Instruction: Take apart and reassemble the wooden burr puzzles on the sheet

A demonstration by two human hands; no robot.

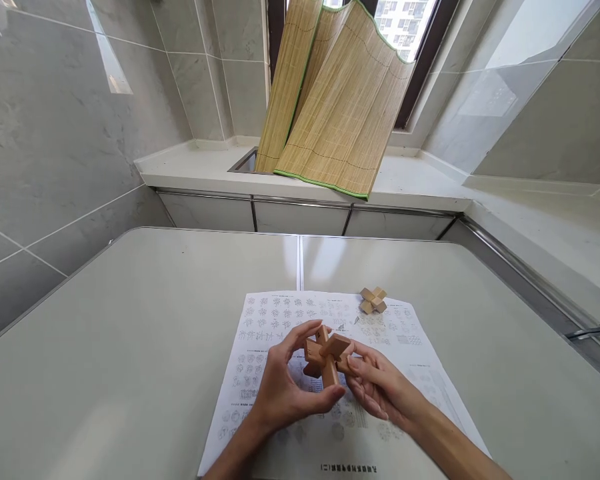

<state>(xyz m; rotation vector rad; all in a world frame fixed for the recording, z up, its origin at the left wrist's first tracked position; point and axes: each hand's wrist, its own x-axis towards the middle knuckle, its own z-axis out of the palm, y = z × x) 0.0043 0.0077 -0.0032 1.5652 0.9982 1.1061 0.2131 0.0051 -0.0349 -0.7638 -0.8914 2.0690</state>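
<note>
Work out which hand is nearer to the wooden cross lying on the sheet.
Right. The right hand is roughly straight on the near side of the cross; the left hand is also on its near side, but well off to the left.

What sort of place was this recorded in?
Probably a small tiled room in a home, though which room is unclear. Grey wall tiles, a straw-coloured mat and a window facing a multi-storey building suggest that.
</note>
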